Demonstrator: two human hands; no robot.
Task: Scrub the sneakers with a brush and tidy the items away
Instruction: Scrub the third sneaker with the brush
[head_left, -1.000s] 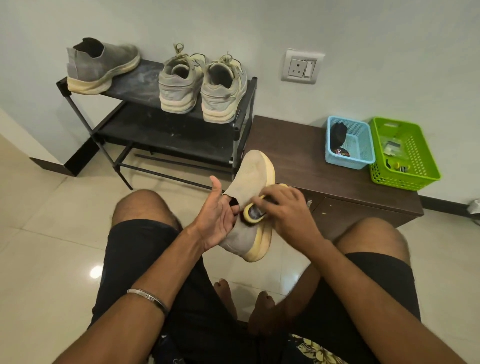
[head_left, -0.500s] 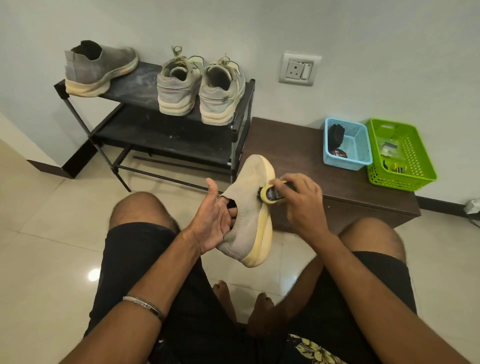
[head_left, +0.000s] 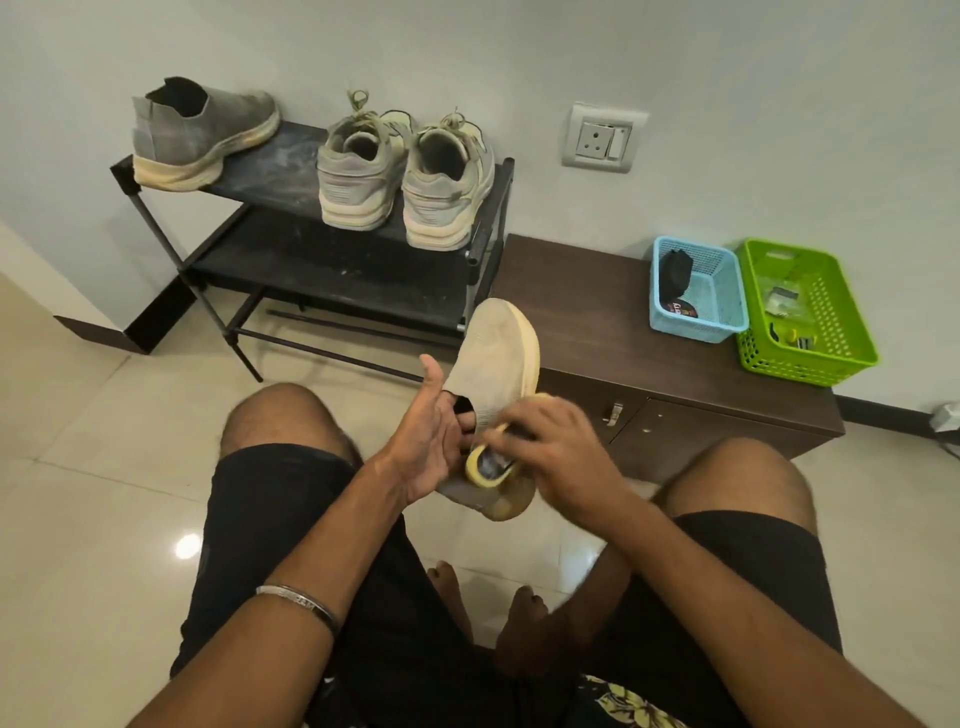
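There is a single view, from a camera on the seated person's head, tilted forward and down over the knees. It sits close to the two hands (head_left: 467, 447) at mid-frame, while the shoe rack (head_left: 332, 270), the low cabinet (head_left: 597, 312) and the wall lie farther off (the wide lens bends the edges).

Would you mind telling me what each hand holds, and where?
Left hand holds the sneaker at its collar opening; right hand grips the yellow brush from above.

Brush (head_left: 487, 464) mostly hidden under right hand (head_left: 558, 457); motion-blurred; basket contents unreadable.
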